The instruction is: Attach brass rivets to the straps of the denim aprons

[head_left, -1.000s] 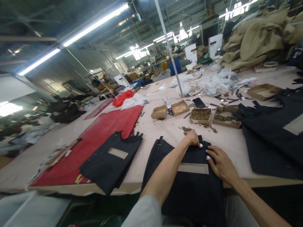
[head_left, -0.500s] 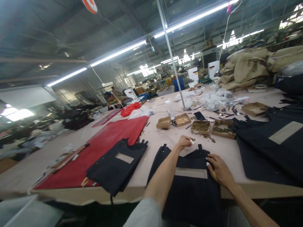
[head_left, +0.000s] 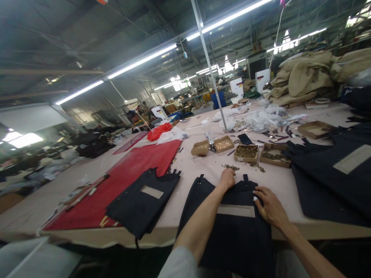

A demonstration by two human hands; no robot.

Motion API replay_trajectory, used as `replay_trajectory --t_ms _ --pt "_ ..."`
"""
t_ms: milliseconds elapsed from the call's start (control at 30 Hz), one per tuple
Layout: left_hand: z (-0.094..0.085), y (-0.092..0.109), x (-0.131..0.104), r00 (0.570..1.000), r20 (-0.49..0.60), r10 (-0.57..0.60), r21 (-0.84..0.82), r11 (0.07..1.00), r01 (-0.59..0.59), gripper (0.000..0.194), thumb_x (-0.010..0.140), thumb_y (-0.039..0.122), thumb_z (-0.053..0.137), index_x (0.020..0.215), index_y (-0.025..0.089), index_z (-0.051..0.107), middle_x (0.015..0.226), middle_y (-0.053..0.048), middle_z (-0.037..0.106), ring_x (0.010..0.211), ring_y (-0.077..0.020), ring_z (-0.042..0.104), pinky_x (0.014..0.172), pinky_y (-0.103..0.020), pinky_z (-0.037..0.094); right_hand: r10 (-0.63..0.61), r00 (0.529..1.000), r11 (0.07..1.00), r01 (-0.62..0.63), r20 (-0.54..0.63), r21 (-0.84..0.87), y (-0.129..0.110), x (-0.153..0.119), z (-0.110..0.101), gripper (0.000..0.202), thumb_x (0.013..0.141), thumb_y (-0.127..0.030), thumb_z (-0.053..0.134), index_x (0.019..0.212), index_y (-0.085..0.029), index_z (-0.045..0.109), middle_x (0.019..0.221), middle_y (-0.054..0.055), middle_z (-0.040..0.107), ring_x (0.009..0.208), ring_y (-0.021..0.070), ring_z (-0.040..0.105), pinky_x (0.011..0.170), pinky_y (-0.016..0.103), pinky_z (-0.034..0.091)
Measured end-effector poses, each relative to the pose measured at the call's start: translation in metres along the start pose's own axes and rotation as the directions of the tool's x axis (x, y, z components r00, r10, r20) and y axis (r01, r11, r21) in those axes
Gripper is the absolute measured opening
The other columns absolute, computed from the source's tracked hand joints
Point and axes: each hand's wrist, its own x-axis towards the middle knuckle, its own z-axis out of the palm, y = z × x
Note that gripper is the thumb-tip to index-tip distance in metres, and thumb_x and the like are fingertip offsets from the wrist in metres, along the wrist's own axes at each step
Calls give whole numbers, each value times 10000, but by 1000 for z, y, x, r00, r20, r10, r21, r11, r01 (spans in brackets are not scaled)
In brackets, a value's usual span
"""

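Note:
A dark cloth piece [head_left: 234, 235] with a beige rectangular panel lies in front of me and hangs over the table edge. My left hand [head_left: 228, 178] is closed just above its upper edge, beside a strap, near loose small metal pieces [head_left: 231, 167]. Its fingertips are mostly hidden, so what they pinch cannot be made out. On the cloth's upper right corner lies my right hand [head_left: 269, 205], fingers apart, with white wrapping on a fingertip. Beyond the hands are cardboard boxes of small metal parts [head_left: 245, 153].
Another dark cloth piece [head_left: 142, 206] lies to the left, partly over a red sheet [head_left: 121, 185]. More dark cloth [head_left: 327, 185] is at the right. A thin metal pole [head_left: 213, 81] rises from the table. Plastic bags [head_left: 266, 117] and beige sacks [head_left: 307, 73] lie farther back.
My left hand has drawn back a little toward the cloth from the loose metal pieces, and its fingers have turned out of sight. My right hand has stayed on the corner.

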Motion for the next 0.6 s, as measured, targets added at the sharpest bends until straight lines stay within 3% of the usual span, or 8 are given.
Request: replay_trajectory --t_ms 167,433,600 --pt "0 5 12 989 95 116 169 977 -131 332 715 82 674 1008 119 824 1072 -179 792 1113 -285 718 1047 -334 529 16 1000 1000 -16 -1 12 -1 2 -2 327 930 -270 576 1236 -233 685 1325 134 636 1265 323 580 1091 550 514" --pt "5 9 10 993 109 41 208 976 -63 523 751 177 758 1263 113 667 1295 -215 682 1224 -338 656 1033 -397 538 9 1000 1000 -9 7 -5 0 3 -2 332 927 -253 567 1238 -222 679 1327 142 635 1260 322 580 1090 557 515" --pt "14 4 0 998 54 42 191 980 -52 551 753 99 704 1287 103 571 1311 -211 629 1204 -318 638 1007 -382 524 26 1000 1000 -26 -1 8 -1 4 -3 338 911 -242 578 1229 -221 692 1326 139 641 1254 318 585 1086 551 518"
